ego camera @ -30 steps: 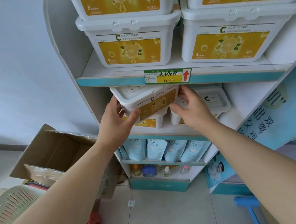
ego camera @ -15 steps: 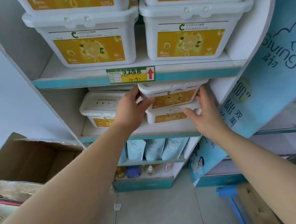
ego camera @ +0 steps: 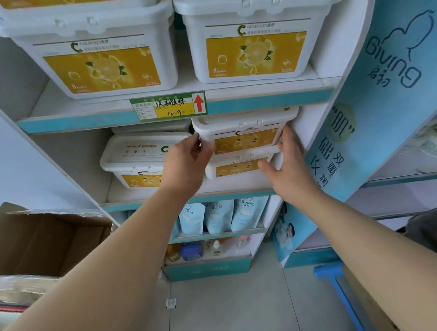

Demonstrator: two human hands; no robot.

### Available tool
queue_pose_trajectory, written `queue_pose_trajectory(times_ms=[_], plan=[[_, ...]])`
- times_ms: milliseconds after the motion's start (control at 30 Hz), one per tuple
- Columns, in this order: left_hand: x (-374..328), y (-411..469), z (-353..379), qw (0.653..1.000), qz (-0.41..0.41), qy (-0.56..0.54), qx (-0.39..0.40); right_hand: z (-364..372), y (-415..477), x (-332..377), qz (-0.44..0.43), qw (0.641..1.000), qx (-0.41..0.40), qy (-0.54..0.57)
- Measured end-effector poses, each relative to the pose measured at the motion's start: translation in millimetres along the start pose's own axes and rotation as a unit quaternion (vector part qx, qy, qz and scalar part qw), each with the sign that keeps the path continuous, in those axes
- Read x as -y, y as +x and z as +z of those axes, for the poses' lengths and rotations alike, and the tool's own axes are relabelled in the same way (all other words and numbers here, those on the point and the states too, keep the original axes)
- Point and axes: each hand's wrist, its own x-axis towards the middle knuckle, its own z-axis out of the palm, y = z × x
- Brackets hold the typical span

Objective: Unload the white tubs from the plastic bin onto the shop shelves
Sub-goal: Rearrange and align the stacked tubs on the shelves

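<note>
Down at the far left, an open cardboard box [ego camera: 36,242] sits on the floor beside the shelving. On the middle shelf [ego camera: 126,195], a single tub [ego camera: 139,158] stands at the left, white with a yellow label. Just right of it, the left hand [ego camera: 186,160] grips the left end of the upper tub [ego camera: 243,135], thumb and curled fingers pinching its corner below the rim. That upper tub sits level on the lower tub [ego camera: 235,168], close under the shelf edge that carries the price label [ego camera: 168,106]. The right hand [ego camera: 290,165] lies against the upper tub's right end, fingers straight and pointing up between tub and shelf wall, its thumb touching the lower tub's front. Beyond it rises the blue side panel [ego camera: 393,96].
</note>
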Motion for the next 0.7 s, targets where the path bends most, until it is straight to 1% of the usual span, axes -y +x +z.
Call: queue_pose_trajectory(times_ms=[67, 133, 200, 267, 300, 367, 400, 433, 467, 533, 700], plan=[[4, -8, 4, 1.0, -0.004, 0.005, -0.003, 6, -8, 2, 0.016, 0.999, -0.02, -0.021], [4, -13, 7, 1.0, 0.0, 0.024, -0.011, 12, -13, 2, 0.059, 0.998, -0.025, -0.014], [2, -14, 9, 0.999, -0.007, 0.046, -0.008, 19, -14, 1, 0.1, 0.994, -0.017, 0.044], [1, -13, 11, 0.998, -0.018, 0.056, 0.003, 22, -10, 5, 0.129, 0.983, -0.042, 0.123], [2, -12, 11, 0.998, -0.018, 0.052, 0.01, 23, -7, 8, 0.146, 0.972, -0.063, 0.176], [5, -11, 10, 0.998, -0.015, 0.049, 0.019, 25, -1, 13, 0.196, 0.93, -0.103, 0.295], [6, -10, 9, 0.998, -0.012, 0.052, 0.021, 27, 2, 15, 0.215, 0.908, -0.112, 0.342], [7, -9, 8, 0.998, -0.011, 0.054, 0.023, 28, 4, 17, 0.227, 0.895, -0.118, 0.367], [7, -8, 8, 0.998, -0.008, 0.055, 0.024, 29, 6, 17, 0.236, 0.889, -0.119, 0.375], [7, -7, 9, 0.998, -0.008, 0.056, 0.029, 32, 5, 17, 0.24, 0.889, -0.121, 0.37], [6, -12, 9, 0.997, 0.003, 0.078, 0.026, 35, -5, 15, 0.218, 0.887, -0.114, 0.39]])
